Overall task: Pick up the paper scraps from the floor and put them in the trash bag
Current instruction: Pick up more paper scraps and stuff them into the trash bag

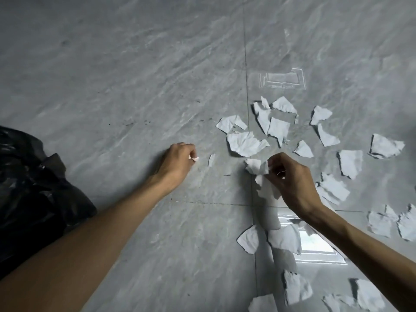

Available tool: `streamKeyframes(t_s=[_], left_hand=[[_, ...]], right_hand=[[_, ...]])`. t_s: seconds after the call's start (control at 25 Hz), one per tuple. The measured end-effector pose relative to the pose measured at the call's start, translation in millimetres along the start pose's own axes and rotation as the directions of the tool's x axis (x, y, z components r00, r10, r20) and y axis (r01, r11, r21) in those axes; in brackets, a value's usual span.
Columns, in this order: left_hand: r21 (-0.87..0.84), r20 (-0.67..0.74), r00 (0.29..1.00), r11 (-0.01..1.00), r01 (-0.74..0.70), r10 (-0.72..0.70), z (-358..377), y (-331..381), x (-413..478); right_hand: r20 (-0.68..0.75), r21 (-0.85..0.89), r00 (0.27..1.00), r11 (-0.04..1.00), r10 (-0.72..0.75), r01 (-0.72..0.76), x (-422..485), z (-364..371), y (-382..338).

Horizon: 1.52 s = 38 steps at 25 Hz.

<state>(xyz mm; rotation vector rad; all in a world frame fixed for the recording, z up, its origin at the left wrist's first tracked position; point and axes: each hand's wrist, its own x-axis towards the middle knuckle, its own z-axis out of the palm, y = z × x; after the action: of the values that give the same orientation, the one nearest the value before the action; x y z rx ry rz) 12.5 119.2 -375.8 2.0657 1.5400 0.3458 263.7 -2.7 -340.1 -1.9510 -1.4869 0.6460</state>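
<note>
Left hand [177,162] pinching a tiny scrap [195,159], sliver [211,160] just right of its fingertips, upright long axis; right hand [290,176] clutching scraps [258,174], bag [29,188] far left.

Both bare forearms reach forward from the bottom of the view, well apart. The left hand [179,159] is curled into a loose fist, knuckles up, with a small white bit pinched at its fingertips. The right hand [290,179] is bent at the wrist, its fingers [273,162] drawn together and closed on a bunch of crumpled white paper scraps [258,171].
</note>
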Motion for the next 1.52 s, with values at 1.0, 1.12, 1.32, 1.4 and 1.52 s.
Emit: streamKeyframes(t_s=[1.0,1.12,1.32,1.4,1.52], left_hand=[[-0.486,-0.521,0.840,0.862,-0.144,-0.153,-234.7,48.6,-148.3],[-0.397,-0.638,0.735,0.916,-0.058,-0.229,-287.4,12.1,-186.8],[-0.517,-0.500,0.649,0.799,0.308,-0.574,-288.8,-77.5,-231.2],[-0.487,-0.394,0.638,0.738,0.466,-0.662,-280.7,-102.9,-242.4],[-0.408,-0.355,0.606,0.701,0.585,-0.712,-275.7,-114.7,-248.3]], right_hand=[[0.330,0.646,0.940,0.747,-0.083,-0.161,-11.1,48.0,-228.4],[0.251,0.743,0.925,0.670,-0.284,0.004,-13.2,62.4,-313.0],[-0.072,0.840,0.868,0.439,-0.491,0.318,-27.5,105.7,-407.2],[-0.098,0.773,0.822,0.477,-0.560,0.418,-35.3,135.5,-420.1],[0.291,0.461,0.746,0.771,-0.599,0.439,-41.2,172.1,-408.4]])
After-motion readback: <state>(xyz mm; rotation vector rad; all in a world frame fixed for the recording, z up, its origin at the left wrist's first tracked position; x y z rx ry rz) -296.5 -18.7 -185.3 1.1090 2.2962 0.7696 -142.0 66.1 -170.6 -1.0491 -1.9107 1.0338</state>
